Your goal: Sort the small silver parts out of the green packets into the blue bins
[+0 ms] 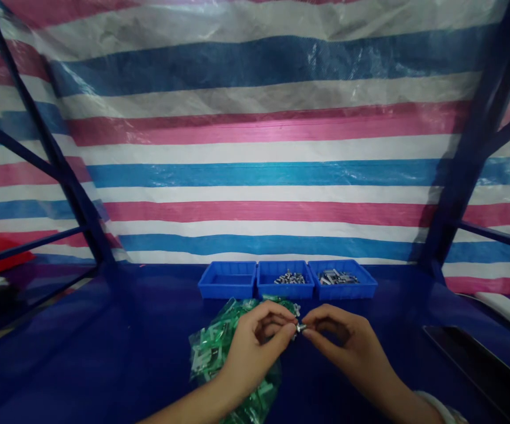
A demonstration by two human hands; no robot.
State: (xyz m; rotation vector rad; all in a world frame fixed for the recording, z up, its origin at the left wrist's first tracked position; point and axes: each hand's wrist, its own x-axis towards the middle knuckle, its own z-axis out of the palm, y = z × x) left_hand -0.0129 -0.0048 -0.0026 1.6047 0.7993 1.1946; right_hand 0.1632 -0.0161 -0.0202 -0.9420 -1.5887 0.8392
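Observation:
My left hand (252, 347) and my right hand (341, 338) meet over the blue table, fingertips pinched together on a small metal part (300, 327) held between them. Under and beside my left hand lies a heap of small green-and-clear plastic bags (213, 350). Behind the hands stand three blue trays in a row: the left tray (227, 280) looks empty, the middle tray (285, 281) holds small dark metal parts, and the right tray (342, 280) holds silvery metal parts.
A striped pink, blue and white tarp (255, 147) hangs behind the table. Blue metal frame posts rise at the left (76, 194) and the right (462, 176). A dark flat object (480, 365) lies at the right on the blue table (105, 353).

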